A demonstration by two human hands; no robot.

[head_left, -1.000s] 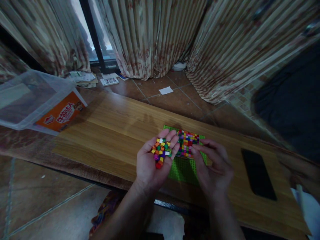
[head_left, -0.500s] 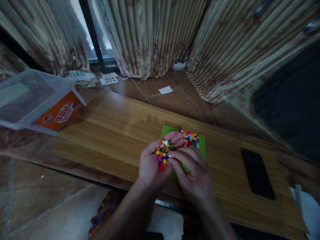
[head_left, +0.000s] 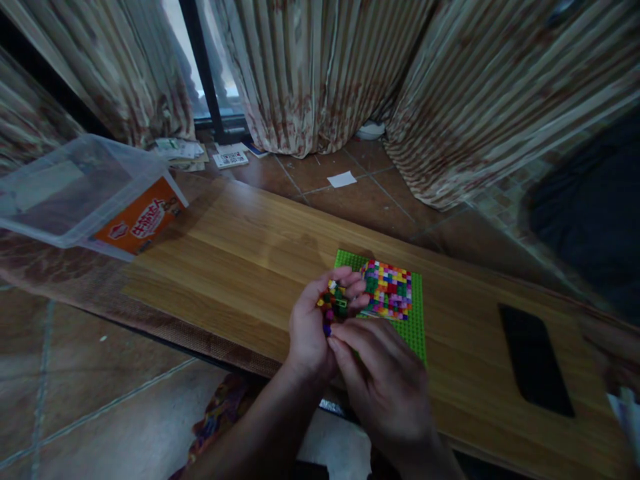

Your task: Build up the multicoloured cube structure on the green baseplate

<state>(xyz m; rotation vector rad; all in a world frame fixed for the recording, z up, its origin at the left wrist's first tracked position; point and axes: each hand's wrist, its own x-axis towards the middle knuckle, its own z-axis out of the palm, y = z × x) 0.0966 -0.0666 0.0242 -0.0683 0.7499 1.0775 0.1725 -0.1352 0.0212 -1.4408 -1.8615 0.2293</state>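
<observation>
My left hand point(head_left: 306, 327) is cupped, palm up, around a small heap of coloured toy building bricks point(head_left: 334, 300). Thumb and forefinger of my right hand point(head_left: 383, 380) are pinched together at the near edge of that palm, by a blue brick point(head_left: 327, 329). Just beyond both hands a green studded baseplate point(head_left: 415, 327) lies on the wooden board. A block of tightly set multicoloured bricks point(head_left: 387, 290) covers part of it. My hands hide the near left part of the plate.
The wooden board point(head_left: 240, 247) runs across the view. A clear plastic bin point(head_left: 80, 193) with an orange label stands at its left end. To the right lies a black phone point(head_left: 535, 360). Curtains point(head_left: 310, 80) hang behind, with papers point(head_left: 231, 157) on the floor.
The view has shifted, so the board and bin sit farther right. My right hand has moved nearer the heel of my left palm, and more of the brick block shows.
</observation>
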